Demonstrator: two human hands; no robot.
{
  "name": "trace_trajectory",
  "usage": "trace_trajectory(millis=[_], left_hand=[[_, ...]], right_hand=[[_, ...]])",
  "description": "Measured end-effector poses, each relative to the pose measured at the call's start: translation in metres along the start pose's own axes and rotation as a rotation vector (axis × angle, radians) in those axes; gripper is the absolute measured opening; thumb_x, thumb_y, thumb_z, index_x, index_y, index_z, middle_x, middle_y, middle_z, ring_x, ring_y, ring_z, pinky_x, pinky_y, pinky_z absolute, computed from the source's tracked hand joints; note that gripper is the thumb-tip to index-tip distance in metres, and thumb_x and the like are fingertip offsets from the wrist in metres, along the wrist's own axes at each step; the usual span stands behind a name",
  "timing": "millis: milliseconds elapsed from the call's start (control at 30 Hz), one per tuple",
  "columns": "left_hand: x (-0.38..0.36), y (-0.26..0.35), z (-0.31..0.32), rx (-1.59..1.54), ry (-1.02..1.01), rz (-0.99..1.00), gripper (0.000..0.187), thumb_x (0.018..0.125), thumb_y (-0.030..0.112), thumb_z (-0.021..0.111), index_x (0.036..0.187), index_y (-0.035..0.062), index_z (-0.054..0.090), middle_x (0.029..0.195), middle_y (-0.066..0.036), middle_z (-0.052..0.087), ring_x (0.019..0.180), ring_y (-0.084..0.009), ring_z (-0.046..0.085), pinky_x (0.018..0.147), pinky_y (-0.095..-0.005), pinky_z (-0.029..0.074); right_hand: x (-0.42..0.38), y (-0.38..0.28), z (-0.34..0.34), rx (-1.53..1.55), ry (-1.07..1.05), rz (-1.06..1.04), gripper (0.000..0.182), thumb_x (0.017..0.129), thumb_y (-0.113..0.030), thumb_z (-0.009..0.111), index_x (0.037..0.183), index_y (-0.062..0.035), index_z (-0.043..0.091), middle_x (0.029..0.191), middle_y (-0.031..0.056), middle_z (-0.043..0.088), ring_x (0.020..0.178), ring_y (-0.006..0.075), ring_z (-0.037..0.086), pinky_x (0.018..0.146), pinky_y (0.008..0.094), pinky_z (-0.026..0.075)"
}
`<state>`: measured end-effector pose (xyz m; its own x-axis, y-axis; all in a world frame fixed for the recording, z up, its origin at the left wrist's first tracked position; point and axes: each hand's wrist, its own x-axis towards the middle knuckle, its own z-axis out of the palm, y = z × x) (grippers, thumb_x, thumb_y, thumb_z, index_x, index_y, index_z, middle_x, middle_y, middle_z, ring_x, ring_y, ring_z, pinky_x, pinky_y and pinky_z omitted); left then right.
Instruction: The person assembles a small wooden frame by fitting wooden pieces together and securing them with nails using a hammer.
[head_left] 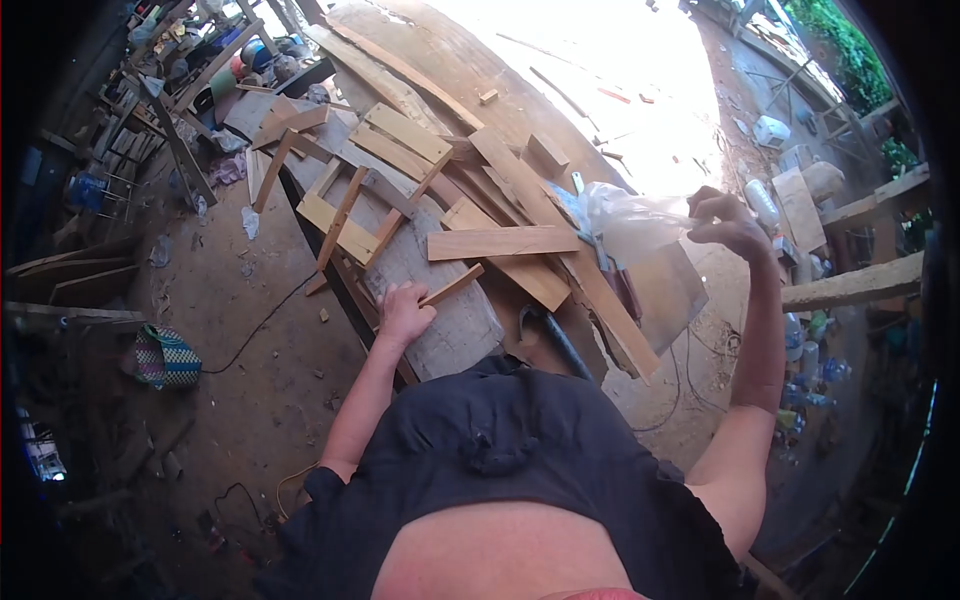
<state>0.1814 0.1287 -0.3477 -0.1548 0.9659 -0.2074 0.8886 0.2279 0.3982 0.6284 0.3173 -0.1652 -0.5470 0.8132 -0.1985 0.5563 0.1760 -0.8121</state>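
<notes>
My left hand (404,312) is closed around one end of a short wooden strip (455,284) above the grey board (450,318) of the bench. Out to the right, my right hand (734,224) pinches the edge of a clear plastic bag (640,212) and holds it up, stretched toward the bench. What the bag contains is hard to make out. Beneath it lie tools with dark red handles (622,290). A flat reddish plank (503,242) lies just beyond my left hand. Farther left is a slatted wooden frame (405,145).
Long planks (575,255) lie overlapping across the bench, with a small wood block (546,154) on them. A dark metal bar (568,345) lies near my body. On the dirt floor are a woven basket (168,357) and a black cable (262,335). Plastic bottles (815,375) lie at right.
</notes>
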Motion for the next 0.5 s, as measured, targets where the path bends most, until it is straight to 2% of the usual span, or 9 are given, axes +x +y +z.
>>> trace_trajectory(millis=[67, 133, 233, 333, 367, 400, 467, 500], left_hand=[[0.000, -0.001, 0.002, 0.006, 0.010, 0.003, 0.020, 0.061, 0.023, 0.059, 0.076, 0.0105, 0.061, 0.085, -0.008, 0.058, 0.089, -0.0296, 0.051, 0.079, -0.0442, 0.037], [0.002, -0.001, 0.003, 0.018, 0.005, -0.009, 0.018, 0.061, 0.023, 0.058, 0.074, 0.0105, 0.060, 0.084, -0.008, 0.058, 0.089, -0.0298, 0.050, 0.079, -0.0441, 0.037], [0.003, 0.000, 0.005, 0.025, 0.028, -0.004, 0.018, 0.061, 0.023, 0.057, 0.073, 0.0105, 0.060, 0.083, -0.008, 0.058, 0.088, -0.0301, 0.050, 0.079, -0.0438, 0.037], [0.002, 0.000, 0.006, 0.006, 0.056, 0.006, 0.017, 0.061, 0.023, 0.057, 0.072, 0.0109, 0.060, 0.082, -0.008, 0.058, 0.087, -0.0306, 0.051, 0.078, -0.0437, 0.037], [0.001, 0.001, 0.006, 0.010, 0.052, 0.009, 0.017, 0.061, 0.023, 0.057, 0.072, 0.0109, 0.060, 0.082, -0.008, 0.058, 0.087, -0.0306, 0.051, 0.078, -0.0437, 0.037], [0.000, 0.001, 0.006, 0.000, 0.065, 0.003, 0.018, 0.061, 0.023, 0.057, 0.074, 0.0108, 0.059, 0.082, -0.009, 0.058, 0.088, -0.0306, 0.051, 0.079, -0.0436, 0.037], [-0.002, 0.002, 0.007, -0.004, 0.066, 0.007, 0.019, 0.061, 0.022, 0.057, 0.075, 0.0107, 0.059, 0.081, -0.009, 0.058, 0.088, -0.0307, 0.051, 0.080, -0.0434, 0.037], [-0.003, 0.002, 0.008, -0.012, 0.083, -0.008, 0.022, 0.061, 0.021, 0.057, 0.080, 0.0105, 0.058, 0.084, -0.010, 0.058, 0.090, -0.0307, 0.051, 0.081, -0.0431, 0.037]], right_hand=[[-0.023, 0.005, 0.008, -0.188, 0.002, 0.065, 0.026, 0.063, -0.022, 0.072, 0.064, 0.0016, 0.061, 0.078, 0.0065, 0.053, 0.081, 0.0172, 0.050, 0.072, 0.0296, 0.040], [-0.035, 0.005, 0.018, -0.360, -0.117, 0.184, 0.027, 0.065, -0.025, 0.073, 0.067, -0.0006, 0.063, 0.084, 0.0067, 0.057, 0.089, 0.0204, 0.051, 0.077, 0.0310, 0.039], [-0.043, -0.009, 0.045, -0.474, -0.188, 0.201, 0.030, 0.065, -0.030, 0.072, 0.065, -0.0011, 0.064, 0.085, 0.0080, 0.058, 0.091, 0.0236, 0.051, 0.079, 0.0324, 0.040], [-0.044, -0.027, 0.061, -0.803, -0.165, 0.299, 0.041, 0.068, -0.042, 0.068, 0.063, -0.0009, 0.066, 0.075, 0.0146, 0.060, 0.101, 0.0282, 0.050, 0.101, 0.0471, 0.026], [-0.045, -0.025, 0.065, -0.844, -0.053, 0.224, 0.044, 0.070, -0.044, 0.067, 0.066, -0.0003, 0.066, 0.072, 0.0163, 0.061, 0.097, 0.0297, 0.054, 0.102, 0.0553, 0.020], [-0.043, -0.034, 0.067, -0.838, -0.051, 0.229, 0.044, 0.070, -0.044, 0.067, 0.066, -0.0003, 0.066, 0.072, 0.0163, 0.061, 0.097, 0.0297, 0.054, 0.102, 0.0553, 0.020], [-0.040, -0.057, 0.069, -0.818, 0.034, 0.271, 0.043, 0.070, -0.045, 0.066, 0.075, -0.0020, 0.065, 0.074, 0.0153, 0.062, 0.087, 0.0301, 0.060, 0.103, 0.0528, 0.021], [-0.042, -0.048, 0.073, -0.794, 0.116, 0.093, 0.042, 0.072, -0.044, 0.066, 0.081, -0.0033, 0.063, 0.072, 0.0136, 0.063, 0.077, 0.0306, 0.061, 0.103, 0.0482, 0.024]])
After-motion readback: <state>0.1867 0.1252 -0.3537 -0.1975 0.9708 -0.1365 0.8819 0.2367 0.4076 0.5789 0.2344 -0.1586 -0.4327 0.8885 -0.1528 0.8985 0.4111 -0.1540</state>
